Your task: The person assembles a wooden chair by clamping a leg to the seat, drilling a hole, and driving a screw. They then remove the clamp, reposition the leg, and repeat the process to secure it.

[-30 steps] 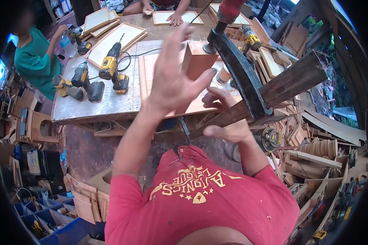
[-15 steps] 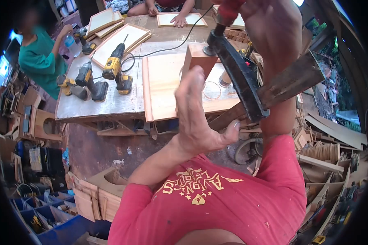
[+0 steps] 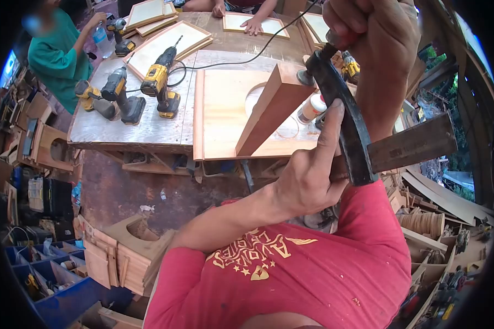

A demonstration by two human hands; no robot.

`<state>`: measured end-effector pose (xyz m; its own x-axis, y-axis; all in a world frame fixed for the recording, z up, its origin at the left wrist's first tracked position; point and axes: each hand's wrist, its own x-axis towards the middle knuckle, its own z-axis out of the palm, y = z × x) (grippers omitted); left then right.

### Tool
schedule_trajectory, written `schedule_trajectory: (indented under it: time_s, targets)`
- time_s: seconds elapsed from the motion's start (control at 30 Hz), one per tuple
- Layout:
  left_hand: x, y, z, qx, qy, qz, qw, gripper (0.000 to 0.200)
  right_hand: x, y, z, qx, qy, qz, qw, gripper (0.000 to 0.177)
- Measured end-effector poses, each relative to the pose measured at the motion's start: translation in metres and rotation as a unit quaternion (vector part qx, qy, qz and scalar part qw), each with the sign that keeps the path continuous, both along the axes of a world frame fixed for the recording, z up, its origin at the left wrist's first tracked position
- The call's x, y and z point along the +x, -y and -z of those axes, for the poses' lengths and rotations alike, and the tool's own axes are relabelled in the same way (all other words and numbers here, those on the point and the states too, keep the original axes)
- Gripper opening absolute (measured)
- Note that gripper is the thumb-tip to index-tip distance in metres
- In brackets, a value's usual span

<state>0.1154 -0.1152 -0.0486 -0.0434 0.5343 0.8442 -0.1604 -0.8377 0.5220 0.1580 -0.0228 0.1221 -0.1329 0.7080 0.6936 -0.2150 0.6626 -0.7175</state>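
A black bar clamp (image 3: 352, 131) with a long metal bar spans the space in front of my chest. My right hand (image 3: 370, 33) is wrapped around the clamp's red handle at the upper right. My left hand (image 3: 310, 175) grips the clamp near its bar, with the index finger stretched along the black arm. The clamp's round pad is at the top end of a reddish wooden board (image 3: 280, 107), which stands tilted over a pale wooden panel (image 3: 219, 115) with a round hole.
Yellow-black cordless drills (image 3: 158, 79) stand on the metal-topped table (image 3: 99, 137). A white bottle (image 3: 311, 108) is behind the board. A person in a green shirt (image 3: 52, 60) stands at left; another person's hand (image 3: 252, 26) rests on a framed panel at the far side.
My left hand has gone from open beside the board to closed on the clamp, moving right. The clamp has shifted right and down, and more of the board shows.
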Motion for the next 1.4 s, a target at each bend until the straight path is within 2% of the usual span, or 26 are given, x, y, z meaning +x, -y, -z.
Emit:
schedule_trajectory:
  time_s: [0.2, 0.3, 0.4, 0.43, 0.47, 0.5, 0.53, 0.63, 0.67, 0.77, 0.8, 0.87, 0.9, 0.97, 1.0, 1.07, 1.13, 1.2, 1.3, 1.33, 1.4]
  targets:
    - [0.000, -0.002, 0.001, 0.012, -0.002, -0.008, 1.000, 0.095, 0.006, -0.012, 0.000, 0.011, -0.006, -0.090, 0.996, 0.025]
    - [-0.001, 0.001, 0.003, -0.012, 0.000, 0.016, 1.000, 0.094, 0.013, -0.038, 0.000, 0.015, 0.003, -0.240, 0.971, 0.026]
    - [-0.001, 0.001, 0.002, -0.038, 0.016, 0.047, 0.998, 0.094, 0.023, -0.068, 0.005, 0.008, 0.026, -0.423, 0.906, 0.029]
    - [-0.002, 0.000, -0.001, -0.025, 0.019, 0.038, 0.999, 0.094, 0.027, -0.069, 0.006, 0.018, 0.022, -0.424, 0.905, 0.029]
    - [-0.003, -0.001, -0.002, -0.017, 0.019, 0.031, 0.999, 0.095, 0.026, -0.060, 0.008, 0.032, 0.011, -0.374, 0.927, 0.030]
    - [-0.004, -0.002, -0.003, -0.010, 0.019, 0.023, 1.000, 0.095, 0.024, -0.046, 0.013, 0.046, 0.001, -0.291, 0.956, 0.032]
    - [-0.003, -0.001, -0.002, -0.010, 0.013, 0.020, 1.000, 0.096, 0.014, -0.023, 0.007, 0.046, -0.021, -0.162, 0.985, 0.031]
    - [-0.001, 0.000, 0.003, -0.020, 0.010, 0.039, 0.999, 0.097, -0.002, 0.007, -0.002, 0.001, -0.055, -0.036, 0.998, 0.029]
    - [0.000, -0.001, 0.003, -0.019, 0.013, 0.046, 0.999, 0.097, 0.005, -0.004, -0.002, 0.005, -0.039, -0.055, 0.998, 0.028]
    - [0.004, -0.003, 0.004, -0.020, 0.017, 0.056, 0.998, 0.098, 0.008, -0.020, -0.006, 0.030, 0.018, -0.184, 0.982, 0.028]
    - [0.005, -0.002, 0.004, -0.021, 0.014, 0.053, 0.998, 0.098, 0.020, -0.045, -0.006, 0.034, 0.031, -0.339, 0.940, 0.028]
    - [0.001, 0.002, 0.003, -0.024, -0.004, 0.040, 0.999, 0.099, 0.023, -0.065, -0.012, 0.022, 0.069, -0.550, 0.832, 0.029]
    - [0.000, 0.003, 0.003, -0.024, -0.011, 0.034, 0.999, 0.099, 0.024, -0.072, -0.017, 0.007, 0.098, -0.612, 0.784, 0.029]
    - [-0.001, 0.003, 0.002, -0.029, -0.012, 0.035, 0.999, 0.099, 0.024, -0.076, -0.019, -0.014, 0.115, -0.662, 0.740, 0.029]
    - [-0.002, 0.003, 0.001, -0.033, -0.012, 0.038, 0.999, 0.100, 0.025, -0.080, -0.016, -0.016, 0.107, -0.654, 0.748, 0.028]
    - [-0.005, 0.001, 0.000, -0.057, -0.011, 0.062, 0.996, 0.100, 0.020, -0.066, -0.010, -0.030, 0.054, -0.544, 0.837, 0.028]
    - [-0.002, 0.000, 0.003, -0.048, -0.002, 0.059, 0.997, 0.100, 0.018, -0.035, -0.003, -0.031, -0.023, -0.317, 0.948, 0.028]
    - [0.001, -0.003, 0.002, -0.035, 0.011, 0.052, 0.998, 0.100, 0.004, -0.008, -0.006, -0.019, -0.062, -0.060, 0.996, 0.027]
    - [0.000, 0.002, 0.005, -0.034, 0.009, 0.059, 0.998, 0.098, -0.007, 0.015, -0.004, 0.025, -0.062, -0.004, 0.998, 0.028]
    - [0.000, 0.002, 0.006, -0.040, 0.006, 0.065, 0.997, 0.098, 0.000, 0.009, -0.005, 0.031, -0.032, -0.055, 0.998, 0.029]
    - [0.000, 0.002, 0.005, -0.043, 0.007, 0.069, 0.997, 0.098, 0.005, 0.003, -0.004, 0.026, -0.017, -0.092, 0.995, 0.028]
